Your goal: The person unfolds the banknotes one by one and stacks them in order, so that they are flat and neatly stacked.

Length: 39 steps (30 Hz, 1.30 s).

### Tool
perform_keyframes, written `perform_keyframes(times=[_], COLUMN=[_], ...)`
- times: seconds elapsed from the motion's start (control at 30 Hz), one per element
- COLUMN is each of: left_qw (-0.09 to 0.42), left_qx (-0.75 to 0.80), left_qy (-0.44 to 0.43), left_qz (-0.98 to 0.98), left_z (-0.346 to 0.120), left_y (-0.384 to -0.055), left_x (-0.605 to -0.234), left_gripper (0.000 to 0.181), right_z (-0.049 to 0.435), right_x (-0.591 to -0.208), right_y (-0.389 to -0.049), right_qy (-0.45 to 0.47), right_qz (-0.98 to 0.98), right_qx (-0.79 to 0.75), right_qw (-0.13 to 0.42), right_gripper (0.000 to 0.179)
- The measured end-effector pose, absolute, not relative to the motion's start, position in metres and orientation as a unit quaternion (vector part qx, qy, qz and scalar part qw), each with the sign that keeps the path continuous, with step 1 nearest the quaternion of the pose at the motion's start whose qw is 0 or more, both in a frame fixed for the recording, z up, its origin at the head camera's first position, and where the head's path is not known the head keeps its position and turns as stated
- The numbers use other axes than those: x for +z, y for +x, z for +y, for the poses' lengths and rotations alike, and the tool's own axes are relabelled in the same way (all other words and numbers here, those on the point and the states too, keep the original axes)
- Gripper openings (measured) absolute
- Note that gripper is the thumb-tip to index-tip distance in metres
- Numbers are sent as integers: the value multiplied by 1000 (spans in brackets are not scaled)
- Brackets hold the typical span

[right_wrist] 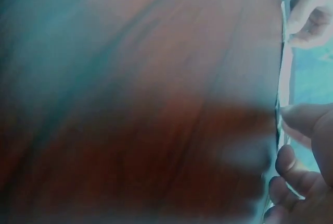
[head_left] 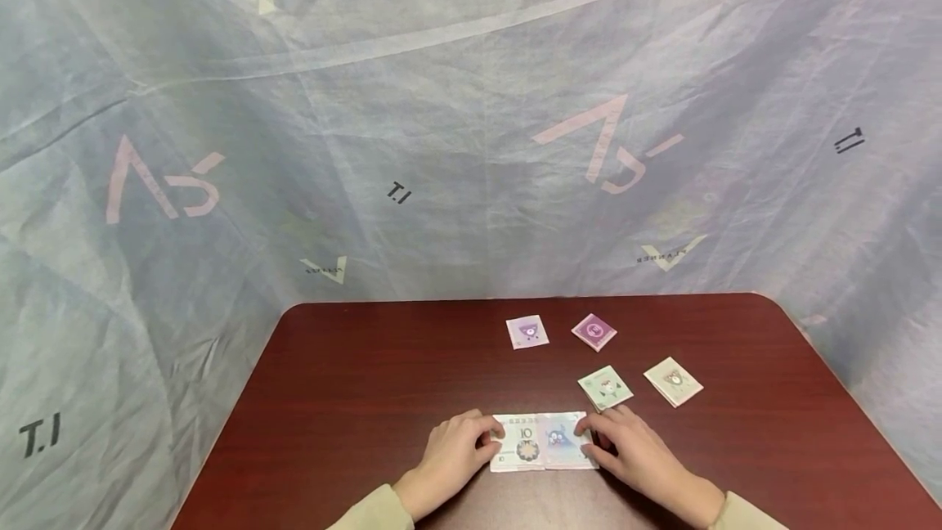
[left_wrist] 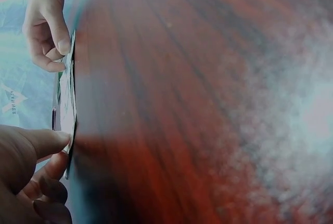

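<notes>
A paper play banknote [head_left: 536, 442] with a "10", a dark rosette and a blue cartoon figure lies lengthwise near me, with a crease across its middle. At its left end, the thumb and index finger of my left hand [head_left: 458, 450] hold the paper. My right hand [head_left: 639, 450] holds the opposite end the same way, its other fingers bent. Seen almost edge-on in the left wrist view, the banknote [left_wrist: 67, 96] is close to the tabletop. In the right wrist view it is a thin strip; the fingers' undersides are hidden.
Beyond the hands lie several squarish folded notes: a pale purple one [head_left: 527, 333], a dark purple one [head_left: 594, 332], a green one [head_left: 605, 388] close to the right fingers, and a cream one [head_left: 673, 382]. A reddish-brown table [head_left: 353, 383] carries them; grey printed cloth [head_left: 471, 145] hangs behind.
</notes>
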<state>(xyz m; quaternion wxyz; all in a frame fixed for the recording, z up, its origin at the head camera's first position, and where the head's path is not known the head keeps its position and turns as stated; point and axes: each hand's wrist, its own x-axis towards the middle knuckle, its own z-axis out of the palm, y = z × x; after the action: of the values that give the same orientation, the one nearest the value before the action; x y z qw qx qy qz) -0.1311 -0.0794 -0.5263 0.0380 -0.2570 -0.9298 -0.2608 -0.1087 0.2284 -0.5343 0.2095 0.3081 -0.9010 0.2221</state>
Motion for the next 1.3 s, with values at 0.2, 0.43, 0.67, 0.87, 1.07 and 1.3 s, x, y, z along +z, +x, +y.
perform_keyframes(times=[0.2,0.43,0.67,0.87,1.07,1.3], left_qw=[41,40,27,19,34,41], left_qx=[-262,-265,-260,-291,-295,-277], left_qy=[-266,-286,-296,-258,-231,-192], left_qz=[-927,-920,-919,-921,-927,-940], left_z=[-79,-81,-76,-69,-62,-50], left_y=[-133,-139,-157,-193,-236,-279], left_x=[-526,-523,-511,-498,-496,-505], left_gripper=[15,15,10,5,4,5], right_z=[235,232,232,233,233,233], right_x=[-536,-535,-536,-535,-535,-535], right_y=[-111,-110,-111,-111,-113,-111], right_qy=[318,314,316,318,322,324], right_qz=[-903,-906,-905,-905,-902,-903], right_qx=[202,196,191,190,192,191], right_qw=[206,206,211,212,215,208], right_gripper=[37,36,36,36,35,34])
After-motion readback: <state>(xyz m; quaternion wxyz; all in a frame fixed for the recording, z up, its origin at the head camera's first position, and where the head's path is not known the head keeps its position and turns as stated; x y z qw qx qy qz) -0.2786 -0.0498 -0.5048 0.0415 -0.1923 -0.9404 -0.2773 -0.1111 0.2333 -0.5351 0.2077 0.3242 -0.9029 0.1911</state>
